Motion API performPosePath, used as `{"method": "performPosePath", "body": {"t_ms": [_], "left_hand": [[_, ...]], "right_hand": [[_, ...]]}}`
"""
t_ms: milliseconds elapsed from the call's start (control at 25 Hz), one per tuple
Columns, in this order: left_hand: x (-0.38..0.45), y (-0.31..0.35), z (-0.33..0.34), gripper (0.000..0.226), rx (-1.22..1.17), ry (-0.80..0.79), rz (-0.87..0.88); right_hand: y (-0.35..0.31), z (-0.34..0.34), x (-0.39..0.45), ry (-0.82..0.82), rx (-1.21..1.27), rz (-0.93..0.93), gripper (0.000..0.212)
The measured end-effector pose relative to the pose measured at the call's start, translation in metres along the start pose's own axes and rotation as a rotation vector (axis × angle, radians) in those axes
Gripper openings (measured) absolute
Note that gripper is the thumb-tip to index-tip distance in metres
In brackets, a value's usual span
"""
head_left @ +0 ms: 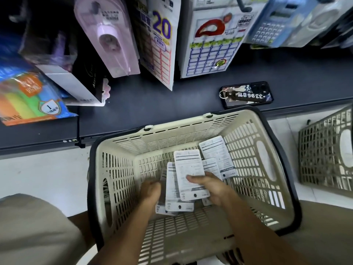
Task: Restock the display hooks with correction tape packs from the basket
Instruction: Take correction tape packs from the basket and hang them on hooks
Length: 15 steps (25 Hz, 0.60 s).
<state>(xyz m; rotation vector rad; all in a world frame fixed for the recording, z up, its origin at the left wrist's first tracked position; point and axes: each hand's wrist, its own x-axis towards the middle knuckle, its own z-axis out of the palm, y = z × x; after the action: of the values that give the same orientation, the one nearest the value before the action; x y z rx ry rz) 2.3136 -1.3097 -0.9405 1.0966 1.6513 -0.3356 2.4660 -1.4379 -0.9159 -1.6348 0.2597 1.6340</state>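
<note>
Pick-up step. Both hands inside basket (122, 150): right hand (208, 185) pinches top correction tape pack (188, 169); left hand (150, 190) grips lower packs (172, 199). Next: lift, find hang holes, reach hooks.

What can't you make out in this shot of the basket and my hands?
Head view only:
- Print on the correction tape packs: too small and blurred.
- Pack count: they overlap, and the left hand and right hand cover some.
- Display hooks: cut off by the top edge; one dark peg shows.
- Second basket: cut off by the right edge.
- Phone screen: face down under a key tag.
</note>
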Motion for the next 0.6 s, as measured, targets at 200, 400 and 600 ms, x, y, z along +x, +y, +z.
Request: {"method": "performPosePath", "body": {"t_ms": [200, 400, 600], "left_hand": [[0.001, -0.007, 0.003, 0.027, -0.141, -0.349, 0.035], [0.002, -0.011, 0.012, 0.025, -0.056, -0.209, 0.061], [0.003, -0.010, 0.014, 0.039, -0.138, -0.196, 0.032]], "right_hand": [[0.007, 0.036, 0.009, -0.151, -0.685, 0.021, 0.054], [0.001, 0.005, 0.006, 0.531, -0.720, -0.069, 0.030], [0.009, -0.025, 0.013, 0.582, -0.524, 0.034, 0.039]]}}
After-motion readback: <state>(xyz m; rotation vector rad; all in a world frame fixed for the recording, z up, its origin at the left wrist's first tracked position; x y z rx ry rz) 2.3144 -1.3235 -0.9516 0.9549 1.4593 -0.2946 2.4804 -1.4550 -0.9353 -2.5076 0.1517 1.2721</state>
